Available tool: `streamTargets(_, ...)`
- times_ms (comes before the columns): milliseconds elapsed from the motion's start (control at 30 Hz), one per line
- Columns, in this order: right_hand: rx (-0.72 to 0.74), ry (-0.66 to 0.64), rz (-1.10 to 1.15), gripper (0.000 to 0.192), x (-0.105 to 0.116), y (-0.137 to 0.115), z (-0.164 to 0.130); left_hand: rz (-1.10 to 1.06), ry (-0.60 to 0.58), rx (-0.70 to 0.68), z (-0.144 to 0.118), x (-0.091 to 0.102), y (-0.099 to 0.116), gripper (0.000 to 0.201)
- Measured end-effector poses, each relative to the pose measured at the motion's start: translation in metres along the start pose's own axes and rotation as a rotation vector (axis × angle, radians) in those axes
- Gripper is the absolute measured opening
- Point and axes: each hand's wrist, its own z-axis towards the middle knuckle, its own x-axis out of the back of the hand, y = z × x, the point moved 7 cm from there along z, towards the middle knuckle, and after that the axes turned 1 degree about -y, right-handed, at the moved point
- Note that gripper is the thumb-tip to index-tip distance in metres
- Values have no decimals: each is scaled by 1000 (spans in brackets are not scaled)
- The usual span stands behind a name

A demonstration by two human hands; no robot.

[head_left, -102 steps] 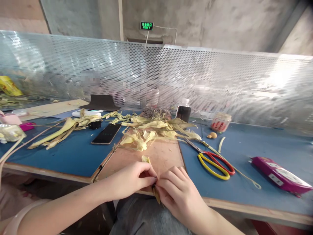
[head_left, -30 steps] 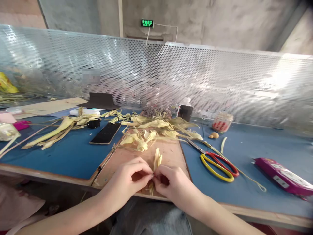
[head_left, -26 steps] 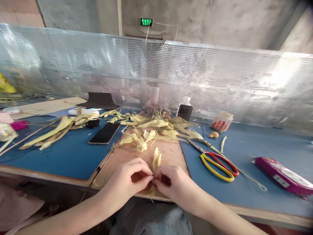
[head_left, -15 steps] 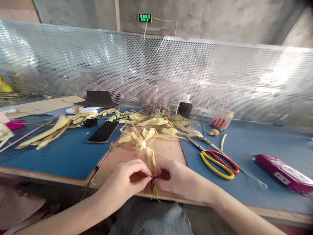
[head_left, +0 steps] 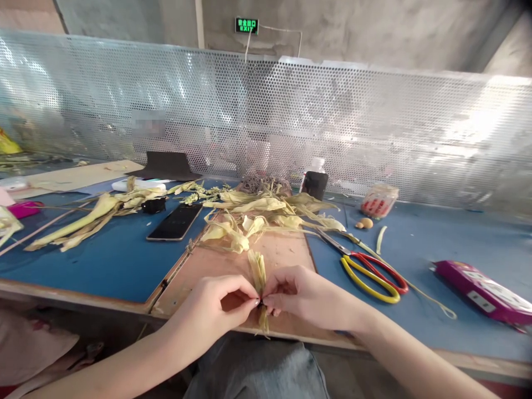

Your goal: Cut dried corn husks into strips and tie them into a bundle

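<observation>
Both hands work one corn husk strip at the near edge of the brown board. Left hand pinches the strip between thumb and fingertips, closed on it; right hand meets it from the other side, fingers also closed on the same strip — fingertips of the two hands touching at the pinch point. The strip stands roughly upright above the pinch, with a short frayed tail hanging below, over the board edge. Behind it on the board lies a loose pile of husks, spilling onto the blue tabletop. A phone lies face up left of the board, more long husk leaves further left. Scissors with red and yellow handles lie just right of the board, well apart from the right hand. A magenta case sits at far right; a small jar and a dark bottle stand near the perforated metal screen.
</observation>
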Motion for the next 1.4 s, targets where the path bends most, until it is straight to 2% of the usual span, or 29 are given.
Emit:
streamTargets(200,13,-46,-4,13,-2,3,0,5,-3,-7,0,0,0,12)
streamTargets(400,27,132,-215,12,2,-2,-8,44,22,3,-2,0,2,11)
streamTargets(600,51,185,-295,10,3,-6,-10,139,51,-92,-1,-2,8,11)
streamTargets(800,95,196,-327,9,3,-3,-8,263,-36,-138,8,-5,6,9)
streamTargets(1133,130,321,-557,18,-2,-1,-15,67,-44,-65,10,-11,-8,8)
streamTargets(1400,155,348,-649,13,-3,-3,-19,13,-85,14,11,-15,-12,8)
